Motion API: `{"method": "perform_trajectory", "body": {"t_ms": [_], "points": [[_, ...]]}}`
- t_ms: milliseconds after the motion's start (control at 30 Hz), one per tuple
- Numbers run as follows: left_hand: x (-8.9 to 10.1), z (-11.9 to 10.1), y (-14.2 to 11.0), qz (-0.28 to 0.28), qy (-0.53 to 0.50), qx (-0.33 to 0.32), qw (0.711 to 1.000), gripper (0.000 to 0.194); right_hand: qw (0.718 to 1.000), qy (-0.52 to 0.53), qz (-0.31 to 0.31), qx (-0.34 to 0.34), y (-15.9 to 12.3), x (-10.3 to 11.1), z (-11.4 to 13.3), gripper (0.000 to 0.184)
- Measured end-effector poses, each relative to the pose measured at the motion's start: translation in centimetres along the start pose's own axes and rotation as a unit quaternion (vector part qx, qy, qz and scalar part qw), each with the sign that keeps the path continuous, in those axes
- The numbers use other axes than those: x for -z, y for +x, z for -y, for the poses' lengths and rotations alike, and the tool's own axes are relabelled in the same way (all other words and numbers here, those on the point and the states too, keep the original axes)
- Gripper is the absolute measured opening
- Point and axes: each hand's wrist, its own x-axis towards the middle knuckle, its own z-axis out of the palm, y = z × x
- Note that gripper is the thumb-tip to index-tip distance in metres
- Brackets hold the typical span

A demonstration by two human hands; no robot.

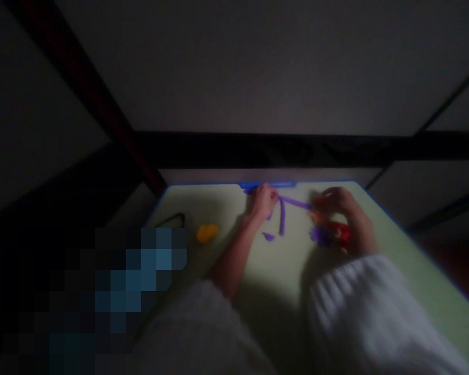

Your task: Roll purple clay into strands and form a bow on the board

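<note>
Purple clay-like strips lie on the pale tabletop [281, 271]. One long purple strip [295, 202] runs between my two hands; a shorter purple strip [282, 217] hangs down from it toward me. My left hand [264, 202] is closed in a pinch at the strip's left end. My right hand [349, 208] has its fingers curled down near the strip's right end, by an orange piece [316, 216]; its fingertips are dark and blurred, so what they grip is unclear. A small purple scrap [269, 237] lies below my left hand.
A yellow lump [207, 233] lies left of my left arm. Under my right hand are a spiky purple piece [320, 236] and a red object [341, 234]. A blue clip-like bar [285, 184] sits on the far edge, before a panelled wall. A pixelated area covers the lower left.
</note>
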Motion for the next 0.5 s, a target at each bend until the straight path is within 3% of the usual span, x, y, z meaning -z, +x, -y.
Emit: {"method": "perform_trajectory", "body": {"t_ms": [500], "points": [[0.2, 0.0, 0.0, 0.0, -0.004, 0.001, 1.0, 0.018, 1.0, -0.002, -0.009, 0.011, -0.5, 1.7, -1.5, 0.036]]}}
